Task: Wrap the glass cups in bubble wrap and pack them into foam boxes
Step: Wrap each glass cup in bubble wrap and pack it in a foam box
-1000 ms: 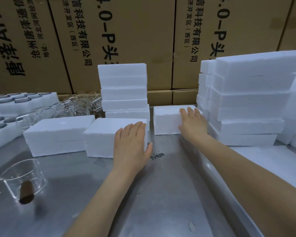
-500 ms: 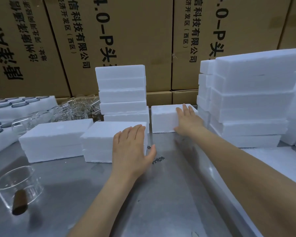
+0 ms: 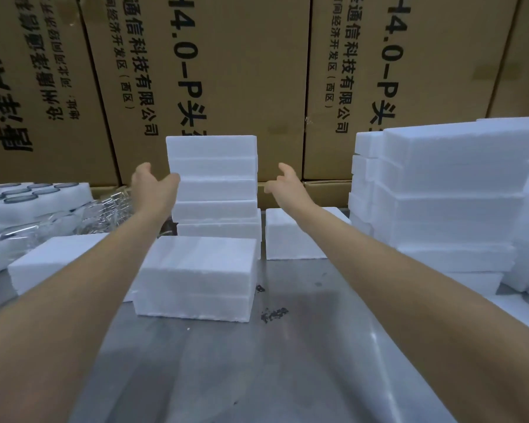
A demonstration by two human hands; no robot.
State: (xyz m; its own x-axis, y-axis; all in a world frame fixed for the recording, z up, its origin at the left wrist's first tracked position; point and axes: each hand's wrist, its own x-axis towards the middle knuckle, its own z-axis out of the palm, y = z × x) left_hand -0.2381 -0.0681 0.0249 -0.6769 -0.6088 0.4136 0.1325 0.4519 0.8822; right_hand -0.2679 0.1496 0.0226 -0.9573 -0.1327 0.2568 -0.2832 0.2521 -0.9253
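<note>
Both arms reach forward over the steel table (image 3: 287,361) toward the middle stack (image 3: 213,181) of white foam boxes standing at the far edge. The left hand (image 3: 153,186) is at the stack's left side, fingers relaxed and spread, thumb at the edge of the third box down; whether it actually touches the foam cannot be told. The right hand (image 3: 283,186) hangs just off the stack's right side, fingers loosely open, holding nothing and apart from the foam. In front of the stack sits a near box (image 3: 196,276), two layers high, flat on the table and untouched. To its left a second box (image 3: 52,261) lies partly hidden under the left forearm. To the right of the stack a single box (image 3: 297,236) rests on the table beneath the right forearm. A large pile of foam boxes (image 3: 449,203) fills the right side, several layers high. The glass cups (image 3: 104,209) lie loose in a heap at the far left, behind the left forearm, beside a foam tray (image 3: 28,199) with round dark-rimmed pockets. Cardboard cartons (image 3: 226,71) with printed black characters form the wall behind. Dark specks (image 3: 274,314) mark the table right of the near box.
</note>
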